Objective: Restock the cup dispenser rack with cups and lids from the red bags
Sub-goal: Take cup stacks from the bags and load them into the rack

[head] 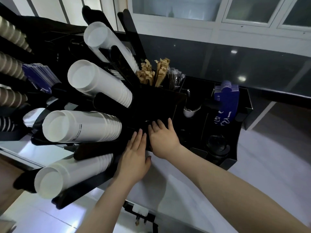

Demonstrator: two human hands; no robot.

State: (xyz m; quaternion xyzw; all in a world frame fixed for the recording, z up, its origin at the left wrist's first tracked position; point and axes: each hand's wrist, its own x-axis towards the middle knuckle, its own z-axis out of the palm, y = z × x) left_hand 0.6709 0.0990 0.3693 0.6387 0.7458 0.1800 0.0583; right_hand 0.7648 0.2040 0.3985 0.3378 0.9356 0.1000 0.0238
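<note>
Pressing flat against the glossy black rack (156, 105) at the centre of view: left hand (134, 157) at 6 o'clock, fingers straight and close together, tips on the dark face; right hand (164, 140) just beside it toward 3 o'clock, fingers straight and slightly fanned, thumb raised at the rack's edge. Nothing pinched or gripped by either. Bare forearms running down to 5 and 7 o'clock over a smooth white counter (185, 190).

Fanning out from 7 to 11 o'clock: four sleeves of nested white paper cups, smooth cylinders with ridged stacked rims, lying in black slotted arms: lowest stack (70, 175) at 8 o'clock, next stack (80, 126) at 9, third stack (99, 81) at 10, top stack (106, 41) at 11.

Standing past the hands at 12 o'clock: crinkled brown paper sticks (153, 73) and clear-wrapped dark stirrers (175, 78) upright in the rack's top pockets. Sitting at 2 o'clock: a small white ceramic cup (191, 111), then flat blue card sleeves (226, 96) upright in a black tray. Lying at 3 to 4 o'clock: round black plastic lids (217, 145) in a low compartment.

Lining the far 9 to 10 o'clock edge: ribbed brown cups (10, 64). Closing the background from 12 to 2 o'clock: a shiny dark panel (235, 61) under white-framed frosted glass (175, 7).
</note>
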